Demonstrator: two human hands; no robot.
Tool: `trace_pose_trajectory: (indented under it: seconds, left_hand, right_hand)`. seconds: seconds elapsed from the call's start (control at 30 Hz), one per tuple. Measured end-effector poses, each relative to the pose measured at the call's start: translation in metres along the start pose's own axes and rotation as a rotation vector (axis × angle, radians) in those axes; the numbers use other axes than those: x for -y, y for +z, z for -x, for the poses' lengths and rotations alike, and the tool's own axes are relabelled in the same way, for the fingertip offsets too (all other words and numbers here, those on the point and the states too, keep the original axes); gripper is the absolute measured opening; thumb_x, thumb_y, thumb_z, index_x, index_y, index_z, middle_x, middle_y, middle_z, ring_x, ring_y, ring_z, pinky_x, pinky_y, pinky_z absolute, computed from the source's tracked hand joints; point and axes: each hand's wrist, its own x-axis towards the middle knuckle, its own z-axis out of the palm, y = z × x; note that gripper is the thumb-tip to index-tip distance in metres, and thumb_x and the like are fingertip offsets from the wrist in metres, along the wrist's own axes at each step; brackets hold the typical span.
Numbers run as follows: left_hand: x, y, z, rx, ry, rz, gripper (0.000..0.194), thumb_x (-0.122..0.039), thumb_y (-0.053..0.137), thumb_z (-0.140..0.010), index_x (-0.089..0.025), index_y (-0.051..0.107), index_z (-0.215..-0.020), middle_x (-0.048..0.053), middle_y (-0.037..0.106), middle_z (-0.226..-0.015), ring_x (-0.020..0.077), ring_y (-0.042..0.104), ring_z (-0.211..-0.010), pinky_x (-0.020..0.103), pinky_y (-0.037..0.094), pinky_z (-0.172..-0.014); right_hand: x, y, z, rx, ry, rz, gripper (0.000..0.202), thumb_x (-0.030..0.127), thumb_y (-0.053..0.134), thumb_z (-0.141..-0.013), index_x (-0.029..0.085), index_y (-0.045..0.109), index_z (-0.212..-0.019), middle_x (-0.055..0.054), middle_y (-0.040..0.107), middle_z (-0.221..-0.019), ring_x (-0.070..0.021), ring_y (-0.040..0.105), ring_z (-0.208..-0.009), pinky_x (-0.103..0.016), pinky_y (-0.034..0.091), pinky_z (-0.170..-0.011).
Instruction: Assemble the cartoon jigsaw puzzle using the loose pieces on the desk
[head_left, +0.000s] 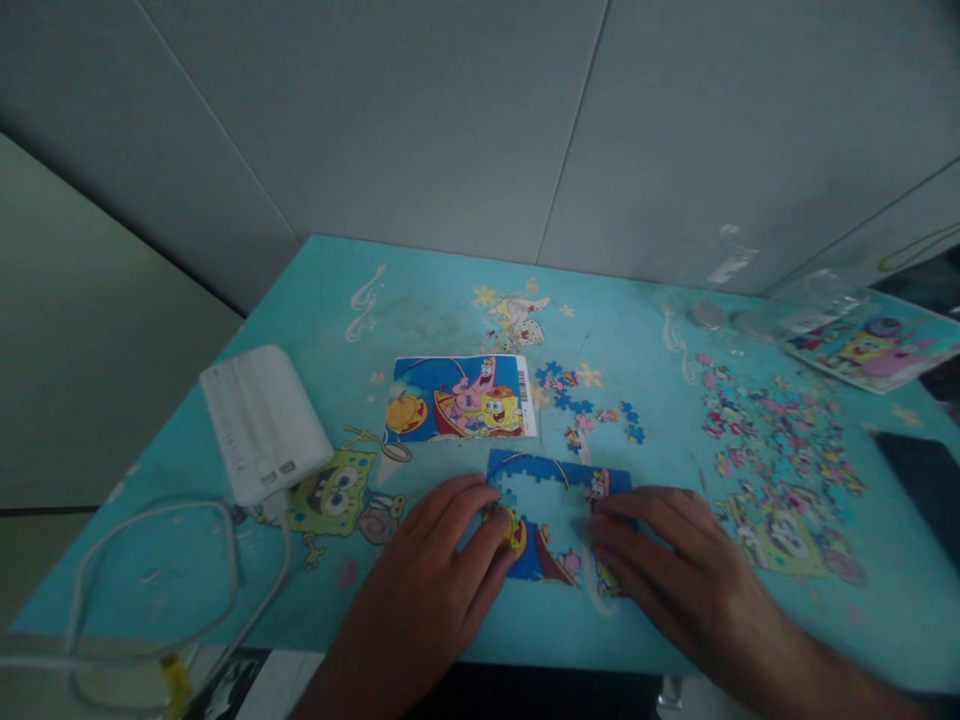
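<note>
A partly assembled jigsaw puzzle (pixel 534 556) lies flat on the table, its blue border pieces around a gap that shows the tabletop. My left hand (pixel 454 560) is at its left edge, fingers bent and closed on the pieces beside the yellow burger. My right hand (pixel 671 555) covers the right side; its fingers are pressed together, slightly blurred, and whatever is under the tips is hidden. Just behind the puzzle lies a picture card (pixel 457 398) with cartoon figures in a boat. Several loose blue and pink jigsaw pieces (pixel 581 405) lie to the right of the card.
A large pile of jigsaw pieces (pixel 780 430) spreads across the right of the table (pixel 442 285). At the left lies a white power bank (pixel 262 420) with a looped cable (pixel 232 540). Clear bottles (pixel 817 300), a cartoon picture (pixel 874 345) and a dark flat object (pixel 922 485) are at the right.
</note>
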Motion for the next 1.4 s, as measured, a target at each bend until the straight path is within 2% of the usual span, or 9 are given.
trace_pose_trajectory:
  seconds: [0.17, 0.33, 0.43, 0.6, 0.8, 1.0, 1.2, 1.3, 1.4]
  left_hand:
    - [0.003, 0.003, 0.002, -0.019, 0.025, -0.02, 0.018, -0.021, 0.056, -0.101, -0.017, 0.062, -0.118, 0.013, 0.055, -0.137, 0.0284, 0.051, -0.13, 0.052, 0.055, -0.102]
    - [0.007, 0.006, 0.004, -0.039, 0.068, -0.055, 0.02, -0.021, 0.055, -0.102, -0.018, 0.063, -0.12, 0.011, 0.058, -0.138, 0.0275, 0.048, -0.135, 0.051, 0.053, -0.105]
    - [0.008, 0.006, 0.003, -0.044, 0.084, -0.072, 0.02, -0.019, 0.055, -0.101, -0.018, 0.064, -0.119, 0.011, 0.06, -0.137, 0.0274, 0.05, -0.133, 0.051, 0.054, -0.104]
    - [0.007, 0.006, 0.004, -0.046, 0.096, -0.093, 0.02, -0.018, 0.055, -0.101, -0.018, 0.065, -0.118, 0.011, 0.061, -0.137, 0.0279, 0.052, -0.132, 0.051, 0.054, -0.103]
    - [0.007, 0.006, 0.003, -0.034, 0.081, -0.082, 0.021, -0.02, 0.056, -0.101, -0.018, 0.064, -0.12, 0.01, 0.06, -0.138, 0.0287, 0.051, -0.133, 0.053, 0.052, -0.104]
    - [0.005, 0.004, 0.003, -0.038, 0.067, -0.056, 0.021, -0.02, 0.057, -0.101, -0.018, 0.064, -0.12, 0.01, 0.06, -0.139, 0.028, 0.051, -0.133, 0.052, 0.051, -0.106]
    - [0.004, 0.002, 0.001, -0.027, 0.048, -0.038, 0.018, -0.022, 0.058, -0.101, -0.017, 0.065, -0.117, 0.01, 0.062, -0.136, 0.0276, 0.052, -0.132, 0.051, 0.05, -0.106]
    - [0.004, 0.003, 0.001, -0.022, 0.04, -0.027, 0.019, -0.022, 0.059, -0.101, -0.018, 0.064, -0.118, 0.01, 0.061, -0.136, 0.0273, 0.051, -0.133, 0.051, 0.049, -0.107]
    - [0.003, 0.003, 0.002, -0.013, 0.03, -0.018, 0.019, -0.021, 0.059, -0.101, -0.018, 0.064, -0.118, 0.009, 0.06, -0.138, 0.0268, 0.05, -0.134, 0.049, 0.049, -0.108]
  right_hand:
    - [-0.015, -0.001, 0.024, 0.092, 0.033, 0.044, 0.041, 0.025, 0.067, -0.096, 0.024, 0.06, -0.137, -0.013, 0.061, -0.134, -0.0289, 0.057, -0.121, -0.046, 0.051, -0.099]
    - [-0.015, 0.012, 0.026, 0.034, 0.043, 0.046, 0.033, 0.025, 0.065, -0.098, 0.023, 0.064, -0.131, -0.012, 0.062, -0.13, -0.0273, 0.059, -0.117, -0.045, 0.053, -0.096]
    - [-0.015, 0.011, 0.023, 0.004, 0.056, 0.051, 0.03, 0.024, 0.063, -0.098, 0.023, 0.065, -0.129, -0.011, 0.064, -0.126, -0.027, 0.061, -0.114, -0.045, 0.053, -0.093]
    - [-0.028, -0.004, -0.007, -0.056, 0.092, 0.034, 0.025, 0.023, 0.061, -0.099, 0.025, 0.069, -0.123, -0.009, 0.068, -0.119, -0.0259, 0.063, -0.108, -0.045, 0.052, -0.092]
    - [-0.054, -0.004, -0.069, 0.068, 0.098, -0.057, 0.022, 0.026, 0.061, -0.1, 0.024, 0.074, -0.117, -0.009, 0.072, -0.108, -0.0235, 0.068, -0.102, -0.04, 0.054, -0.094]
    - [-0.062, 0.006, -0.081, 0.077, 0.208, -0.127, 0.018, 0.029, 0.07, -0.094, 0.023, 0.075, -0.11, -0.008, 0.073, -0.108, -0.0221, 0.069, -0.096, -0.035, 0.055, -0.088]
    - [-0.049, -0.001, -0.074, -0.005, 0.288, -0.329, 0.009, 0.025, 0.065, -0.097, 0.023, 0.073, -0.101, -0.002, 0.074, -0.096, -0.0169, 0.069, -0.085, -0.029, 0.054, -0.078]
    - [-0.032, -0.002, -0.071, 0.062, 0.214, -0.482, 0.015, 0.027, 0.061, -0.101, 0.024, 0.074, -0.105, -0.002, 0.075, -0.1, -0.0159, 0.069, -0.093, -0.029, 0.054, -0.084]
    - [-0.016, 0.001, -0.067, 0.185, 0.143, -0.523, 0.017, 0.027, 0.06, -0.101, 0.023, 0.076, -0.106, -0.002, 0.075, -0.096, -0.0147, 0.069, -0.089, -0.028, 0.054, -0.082]
